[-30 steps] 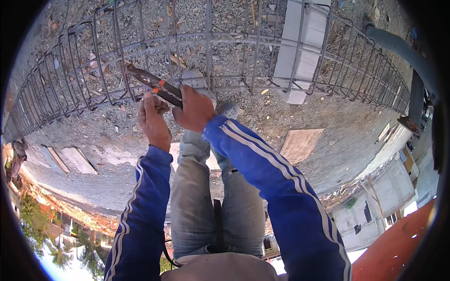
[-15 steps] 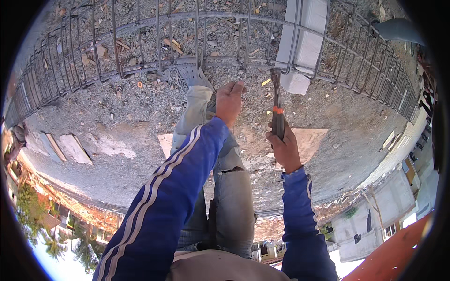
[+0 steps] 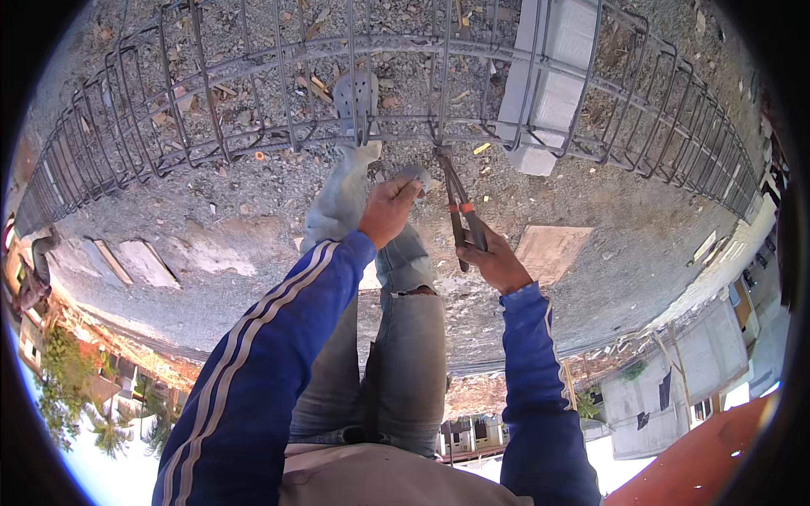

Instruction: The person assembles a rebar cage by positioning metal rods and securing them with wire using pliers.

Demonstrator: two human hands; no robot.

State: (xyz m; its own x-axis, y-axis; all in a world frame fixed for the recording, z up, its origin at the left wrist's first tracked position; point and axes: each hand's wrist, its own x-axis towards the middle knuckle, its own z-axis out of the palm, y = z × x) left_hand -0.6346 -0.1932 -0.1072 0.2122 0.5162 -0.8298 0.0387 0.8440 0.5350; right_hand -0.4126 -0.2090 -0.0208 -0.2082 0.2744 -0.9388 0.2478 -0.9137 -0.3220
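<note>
Our right hand (image 3: 498,260) grips orange-banded pincers (image 3: 467,208), tips right by the rebar cage (image 3: 396,137); our left hand (image 3: 386,211) is pinched closed, whether around anything we cannot tell.

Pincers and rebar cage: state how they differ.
The pincers are compact; the rebar cage stretches across the view. The pincers have orange bands; the cage shows plain bars. The pincers are held; the cage is not. Both look largely metallic.
</note>
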